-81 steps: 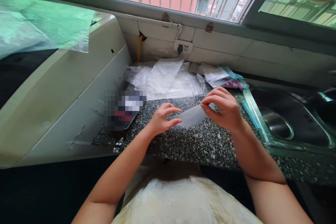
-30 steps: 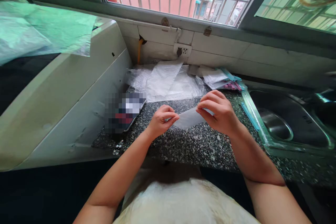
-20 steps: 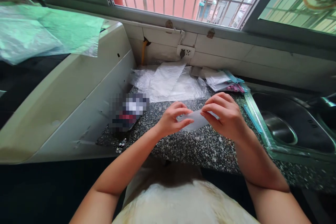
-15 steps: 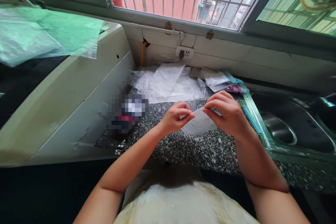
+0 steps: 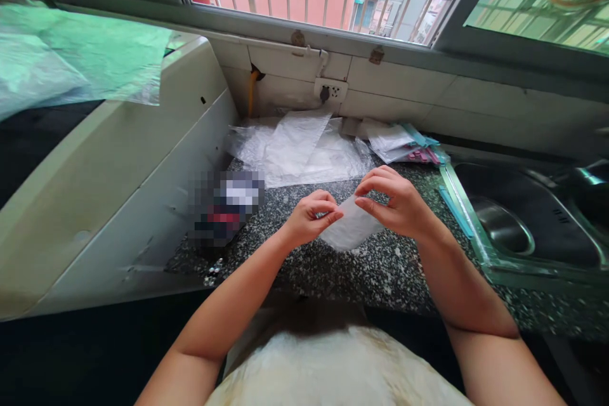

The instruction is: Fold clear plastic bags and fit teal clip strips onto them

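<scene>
A small translucent plastic bag [image 5: 349, 228] hangs between my hands, above the speckled counter. My left hand [image 5: 314, 217] pinches its upper left edge between thumb and fingers. At the upper right edge, my right hand [image 5: 392, 200] is closed on the bag in a pinch as well. Behind them, several clear plastic bags [image 5: 304, 149] lie flat in a loose pile against the tiled wall. Beside that pile are more small bags with blue and pink strips [image 5: 423, 149].
To the right is a metal sink [image 5: 537, 216], with a blue strip [image 5: 455, 210] along its rim. A blurred-out item [image 5: 228, 206] stands on the counter [image 5: 304, 273] at left, beside a pale appliance panel [image 5: 157, 184]. A socket with a plug [image 5: 330, 92] is on the wall.
Both hands have shifted slightly left in the view with the plastic bag still between them. More of the bag shows now. The whole view has moved a little.
</scene>
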Motion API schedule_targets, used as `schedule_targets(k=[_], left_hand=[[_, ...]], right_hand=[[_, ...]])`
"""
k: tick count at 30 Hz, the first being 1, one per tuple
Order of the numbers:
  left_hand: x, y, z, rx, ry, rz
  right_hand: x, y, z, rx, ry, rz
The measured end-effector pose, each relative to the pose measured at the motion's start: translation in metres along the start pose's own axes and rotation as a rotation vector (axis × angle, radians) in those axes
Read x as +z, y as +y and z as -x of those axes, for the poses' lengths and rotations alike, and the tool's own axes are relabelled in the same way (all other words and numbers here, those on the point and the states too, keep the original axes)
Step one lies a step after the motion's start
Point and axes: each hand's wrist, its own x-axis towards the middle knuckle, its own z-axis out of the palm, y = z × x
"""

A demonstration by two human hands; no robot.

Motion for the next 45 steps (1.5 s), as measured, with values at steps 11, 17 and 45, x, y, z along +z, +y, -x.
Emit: schedule_targets(k=[11, 17, 45], left_hand=[[-0.006, -0.001, -0.001, -0.025, 0.038, -0.017], [-0.006, -0.001, -0.001, -0.080, 0.024, -0.012], [-0.010, 0.004, 0.000, -0.187, 0.193, 0.260]], right_hand=[[-0.002, 0.006, -0.001, 0.117, -0.126, -0.128], [0.000, 0.003, 0.000, 0.042, -0.062, -0.029], [0.010, -0.002, 0.000, 0.035, -0.072, 0.019]])
